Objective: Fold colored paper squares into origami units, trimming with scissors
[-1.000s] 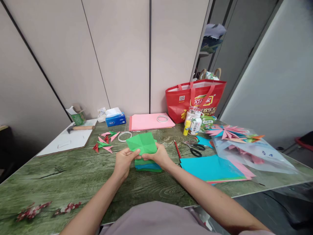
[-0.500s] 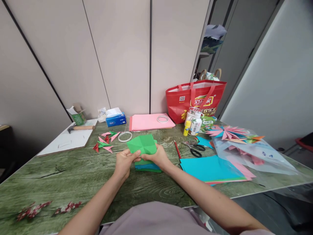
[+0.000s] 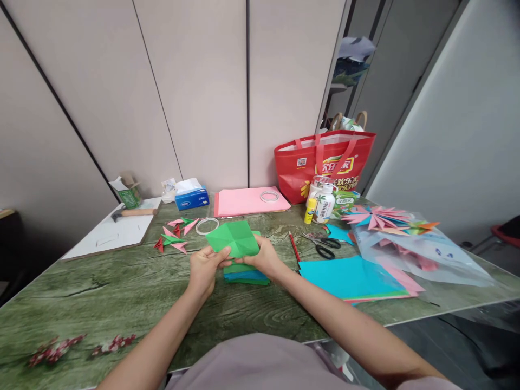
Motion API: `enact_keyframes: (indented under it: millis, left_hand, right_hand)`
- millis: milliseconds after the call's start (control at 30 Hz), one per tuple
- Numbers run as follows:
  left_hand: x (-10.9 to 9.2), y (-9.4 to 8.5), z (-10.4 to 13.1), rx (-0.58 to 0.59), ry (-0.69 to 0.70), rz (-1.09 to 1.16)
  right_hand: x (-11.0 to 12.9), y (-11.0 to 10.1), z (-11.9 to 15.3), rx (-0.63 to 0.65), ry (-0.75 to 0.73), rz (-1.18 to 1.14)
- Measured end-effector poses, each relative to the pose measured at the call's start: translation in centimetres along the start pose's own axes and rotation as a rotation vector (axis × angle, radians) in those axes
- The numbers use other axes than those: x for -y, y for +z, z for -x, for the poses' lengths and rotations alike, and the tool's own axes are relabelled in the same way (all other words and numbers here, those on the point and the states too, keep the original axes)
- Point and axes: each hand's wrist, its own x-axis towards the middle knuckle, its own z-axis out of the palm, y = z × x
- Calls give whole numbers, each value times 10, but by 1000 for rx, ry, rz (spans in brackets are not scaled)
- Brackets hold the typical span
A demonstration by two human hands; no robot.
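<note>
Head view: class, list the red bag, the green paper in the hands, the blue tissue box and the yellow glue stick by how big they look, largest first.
1. Red bag
2. Green paper
3. Blue tissue box
4. Yellow glue stick

the head-worn camera looks forward and down across the table (image 3: pixel 122 279).

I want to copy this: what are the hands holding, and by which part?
A green paper: the left hand pinches its near edge, the right hand its near right corner.
</note>
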Motion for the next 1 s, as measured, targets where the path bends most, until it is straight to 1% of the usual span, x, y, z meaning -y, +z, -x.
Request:
enact_keyframes:
  millis: [67, 167, 267, 333, 433, 500, 600, 800, 1000]
  left_hand:
    - [0, -1, 0, -2, 11, -4]
    - [1, -1, 2, 33, 19, -36]
    - [2, 1, 3, 79, 31, -98]
    - [1, 1, 2, 109, 64, -142]
    - [-1, -2, 0, 176, 104, -205]
    - [-3, -3, -1, 210, 83, -244]
    - [-6, -2, 1, 228, 13, -264]
    - [-9, 3, 5, 167, -49, -205]
    - [-16, 3, 7, 231, -80, -193]
  right_hand:
    - [2, -1, 1, 18, 3, 12]
    - [0, -1, 1, 24, 42, -16]
    - [-3, 0, 1, -2, 105, -110]
    - [-4, 1, 1, -15, 166, -167]
    - [-2, 0, 1, -46, 223, -205]
    - [0, -1, 1, -52, 232, -204]
    - [1, -4, 1, -8, 223, -190]
    - [3, -7, 1, 60, 178, -127]
    - [10, -14, 0, 123, 178, -131]
